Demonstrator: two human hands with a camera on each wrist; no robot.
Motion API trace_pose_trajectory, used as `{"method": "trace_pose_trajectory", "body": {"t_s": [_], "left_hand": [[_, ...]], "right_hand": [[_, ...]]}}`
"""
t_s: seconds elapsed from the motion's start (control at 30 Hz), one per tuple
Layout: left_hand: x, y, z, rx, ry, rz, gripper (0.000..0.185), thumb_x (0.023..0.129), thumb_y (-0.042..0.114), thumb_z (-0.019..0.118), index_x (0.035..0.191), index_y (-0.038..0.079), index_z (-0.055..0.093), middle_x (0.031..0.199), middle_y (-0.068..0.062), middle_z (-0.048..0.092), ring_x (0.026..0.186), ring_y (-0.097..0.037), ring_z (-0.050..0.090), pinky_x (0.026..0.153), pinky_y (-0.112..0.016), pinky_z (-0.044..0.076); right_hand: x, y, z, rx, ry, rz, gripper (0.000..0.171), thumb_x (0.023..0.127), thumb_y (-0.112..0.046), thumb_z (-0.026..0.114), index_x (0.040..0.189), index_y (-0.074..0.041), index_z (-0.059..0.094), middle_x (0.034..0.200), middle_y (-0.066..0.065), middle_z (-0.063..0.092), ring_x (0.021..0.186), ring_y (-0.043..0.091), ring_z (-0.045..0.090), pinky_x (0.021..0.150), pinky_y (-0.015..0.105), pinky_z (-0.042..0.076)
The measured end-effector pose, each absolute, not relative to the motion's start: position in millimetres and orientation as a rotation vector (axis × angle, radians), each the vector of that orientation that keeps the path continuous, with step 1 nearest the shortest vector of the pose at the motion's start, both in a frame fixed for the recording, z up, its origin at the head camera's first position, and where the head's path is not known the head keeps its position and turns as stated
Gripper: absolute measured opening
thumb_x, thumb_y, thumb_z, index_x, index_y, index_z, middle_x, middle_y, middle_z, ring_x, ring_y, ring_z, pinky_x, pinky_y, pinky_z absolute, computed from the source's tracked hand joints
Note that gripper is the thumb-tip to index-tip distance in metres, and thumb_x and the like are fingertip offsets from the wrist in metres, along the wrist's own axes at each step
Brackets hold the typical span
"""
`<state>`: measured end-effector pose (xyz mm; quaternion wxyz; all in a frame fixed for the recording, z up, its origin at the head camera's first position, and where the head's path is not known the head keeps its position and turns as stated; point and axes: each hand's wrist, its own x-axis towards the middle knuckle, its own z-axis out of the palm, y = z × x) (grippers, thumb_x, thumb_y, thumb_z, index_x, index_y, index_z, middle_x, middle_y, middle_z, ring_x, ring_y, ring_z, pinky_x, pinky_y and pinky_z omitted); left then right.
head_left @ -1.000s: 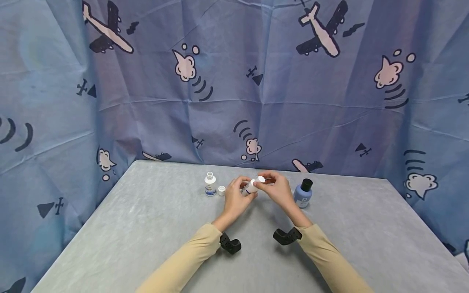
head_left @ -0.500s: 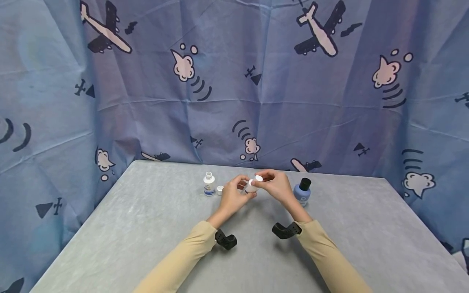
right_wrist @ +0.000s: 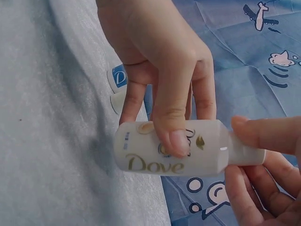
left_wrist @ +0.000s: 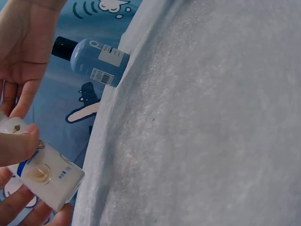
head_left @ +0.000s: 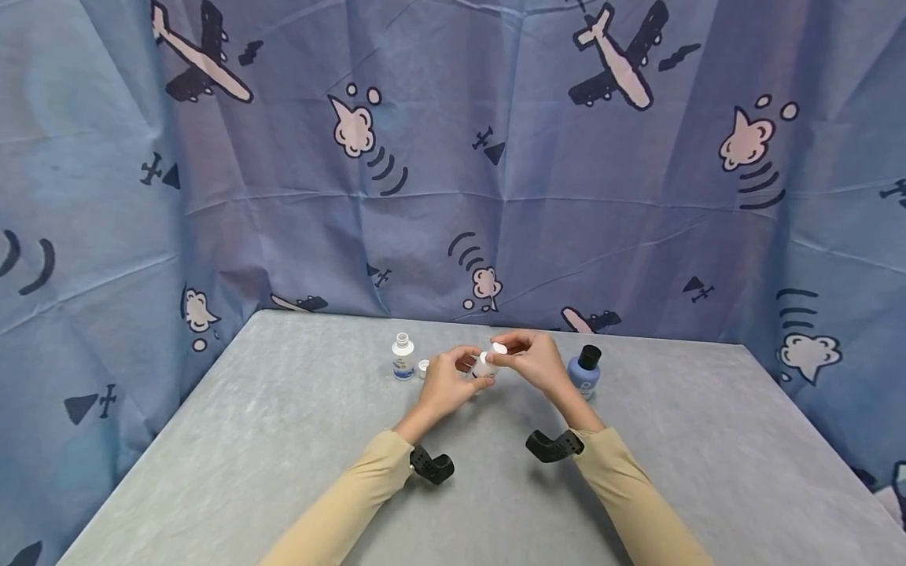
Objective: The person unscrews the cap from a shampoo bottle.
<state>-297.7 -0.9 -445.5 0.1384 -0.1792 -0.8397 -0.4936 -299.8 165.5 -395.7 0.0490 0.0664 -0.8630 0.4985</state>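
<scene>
Blue cloth printed with planes [head_left: 609, 63] hangs behind a grey counter [head_left: 283, 440], where two hands meet over a small white bottle [head_left: 484, 365] held just above the surface. From the head view the bottle is nearly hidden between the fingers; the right wrist view shows it lying sideways, "Dove" on its label [right_wrist: 169, 148], the left hand [right_wrist: 160, 61] wrapped around its body, and the right hand [right_wrist: 263, 165] pinching its cap [right_wrist: 244, 153]. A blue bottle with a black cap [head_left: 585, 369] stands just right of the hands, and an open white bottle [head_left: 403, 358] with its loose cap [head_left: 423, 365] stands to the left. In the left wrist view the hands are cut off at the frame edge, and the small bottle's label text there is too small to read.
</scene>
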Motion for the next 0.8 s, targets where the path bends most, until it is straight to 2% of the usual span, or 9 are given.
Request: {"method": "trace_pose_trajectory", "body": {"t_s": [0.2, 0.4, 0.6, 0.8], "left_hand": [[-300, -7, -444, -0.615, -2.473, -1.420, 0.043, 0.074, 0.022, 0.083, 0.110, 0.004, 0.068, 0.096, -0.011, 0.073, 0.084, -0.021, 0.069, 0.077, -0.030, 0.056], [-301, -11, -442, -0.702, -2.499, -1.431, 0.044, 0.076, 0.022, 0.081, 0.112, 0.001, 0.066, 0.101, -0.013, 0.072, 0.087, -0.023, 0.069, 0.079, -0.027, 0.055], [-301, -12, -442, -0.765, -2.519, -1.493, 0.044, 0.080, 0.019, 0.077, 0.116, -0.001, 0.064, 0.105, -0.014, 0.071, 0.091, -0.025, 0.068, 0.083, -0.032, 0.055], [-300, -13, -444, -0.793, -2.532, -1.553, 0.044, 0.083, 0.018, 0.074, 0.120, -0.002, 0.061, 0.107, -0.015, 0.070, 0.095, -0.026, 0.067, 0.086, -0.037, 0.054]], "right_hand": [[-300, 168, -396, 0.303, -2.625, 1.538, 0.034, 0.076, -0.019, 0.080, 0.105, -0.002, 0.072, 0.099, 0.013, 0.072, 0.083, 0.016, 0.063, 0.070, 0.026, 0.051], [-299, 171, -396, 0.379, -2.638, 1.541, 0.034, 0.079, -0.016, 0.078, 0.108, 0.000, 0.071, 0.105, 0.015, 0.071, 0.089, 0.020, 0.066, 0.071, 0.026, 0.053], [-298, 173, -394, 0.472, -2.620, 1.596, 0.033, 0.081, -0.009, 0.074, 0.112, 0.002, 0.069, 0.112, 0.019, 0.069, 0.098, 0.028, 0.067, 0.079, 0.031, 0.057], [-297, 173, -395, 0.572, -2.596, 1.640, 0.034, 0.084, -0.002, 0.068, 0.117, 0.005, 0.065, 0.120, 0.023, 0.065, 0.109, 0.034, 0.064, 0.089, 0.033, 0.055]]}}
